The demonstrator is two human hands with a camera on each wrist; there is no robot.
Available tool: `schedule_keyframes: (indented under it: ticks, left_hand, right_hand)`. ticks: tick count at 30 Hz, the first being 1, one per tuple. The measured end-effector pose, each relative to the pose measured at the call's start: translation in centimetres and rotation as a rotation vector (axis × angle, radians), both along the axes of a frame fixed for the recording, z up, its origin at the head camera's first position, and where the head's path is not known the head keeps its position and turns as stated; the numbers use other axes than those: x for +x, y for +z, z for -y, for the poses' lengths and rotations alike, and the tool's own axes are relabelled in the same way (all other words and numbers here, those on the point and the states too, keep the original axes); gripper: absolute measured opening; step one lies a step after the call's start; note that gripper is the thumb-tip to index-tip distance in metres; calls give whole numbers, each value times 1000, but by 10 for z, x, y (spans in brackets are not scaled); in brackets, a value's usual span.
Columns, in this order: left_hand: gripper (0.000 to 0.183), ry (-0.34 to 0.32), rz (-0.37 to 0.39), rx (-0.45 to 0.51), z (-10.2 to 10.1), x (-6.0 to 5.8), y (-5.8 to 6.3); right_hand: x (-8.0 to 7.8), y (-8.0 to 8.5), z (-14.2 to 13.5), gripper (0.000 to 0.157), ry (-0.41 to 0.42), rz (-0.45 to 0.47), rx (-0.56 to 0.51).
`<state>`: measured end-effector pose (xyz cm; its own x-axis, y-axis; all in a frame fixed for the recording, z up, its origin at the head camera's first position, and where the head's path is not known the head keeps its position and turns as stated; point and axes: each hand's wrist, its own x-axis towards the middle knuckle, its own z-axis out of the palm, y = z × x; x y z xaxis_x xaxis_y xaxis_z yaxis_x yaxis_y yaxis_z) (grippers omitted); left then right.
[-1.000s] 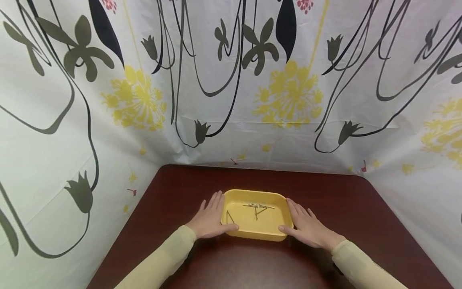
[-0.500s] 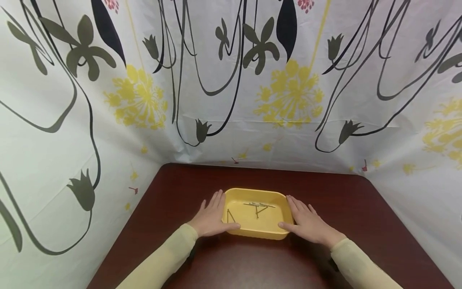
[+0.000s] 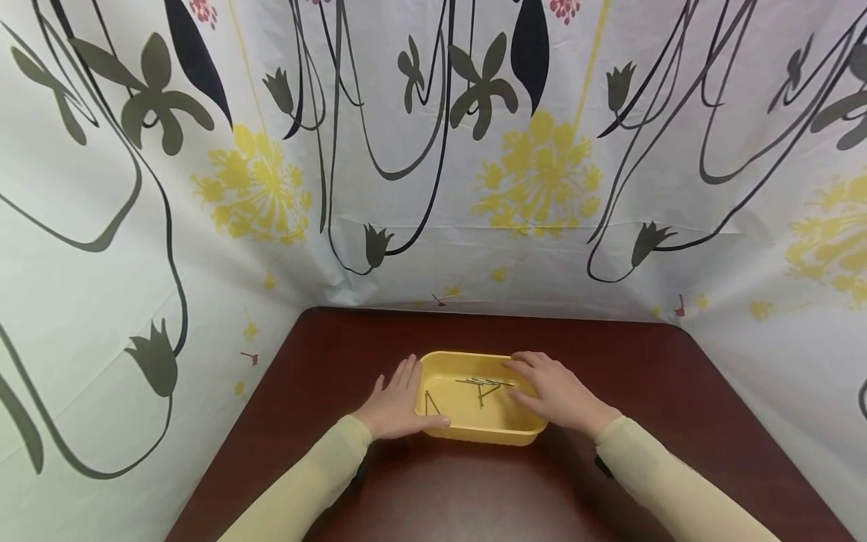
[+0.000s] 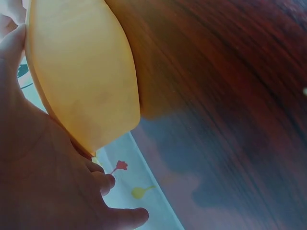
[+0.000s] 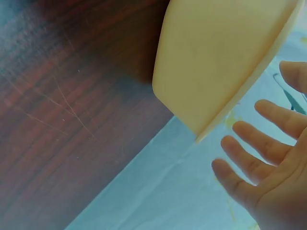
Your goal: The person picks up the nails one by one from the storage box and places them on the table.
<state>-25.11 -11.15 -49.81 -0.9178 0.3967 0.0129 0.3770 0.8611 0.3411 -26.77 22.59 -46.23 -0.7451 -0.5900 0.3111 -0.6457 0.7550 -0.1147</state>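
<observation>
A yellow plastic tray (image 3: 482, 434) stands on the dark red-brown table, its outer side also filling part of both wrist views. Inside lie several thin metal nails (image 3: 485, 382), most of them bunched toward the back right, plus a pair (image 3: 432, 404) at the left end. Along the tray's left side rests my left hand (image 3: 395, 406), fingers straight, thumb on the near rim. My right hand (image 3: 558, 393) hovers over the tray's right end, fingers spread and a little bent, holding nothing; the right wrist view shows its fingers (image 5: 249, 155) apart from the rim.
The table (image 3: 460, 497) extends around the tray on every side. A white cloth (image 3: 420, 196) with printed flowers and vines hangs behind it and along both sides, meeting the table's back edge.
My right hand has left the tray's right side and moved up and leftward over its right end. My left hand stays at the left side, and the nails lie as before.
</observation>
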Motion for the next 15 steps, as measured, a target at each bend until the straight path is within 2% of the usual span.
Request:
schedule_keyframes:
  ticks: [7,12,15]
  left_hand:
    - [132,1,4,-16,0,1,2]
    - [131,0,8,-19,0,1,3]
    - [131,-2,15,-15,-1,1,3]
  right_hand:
    - [-12,-2,13,46,50,63,57]
    - [-21,-11,22,46,39,77,112]
    - [-25,-19,25,40,17,61,135]
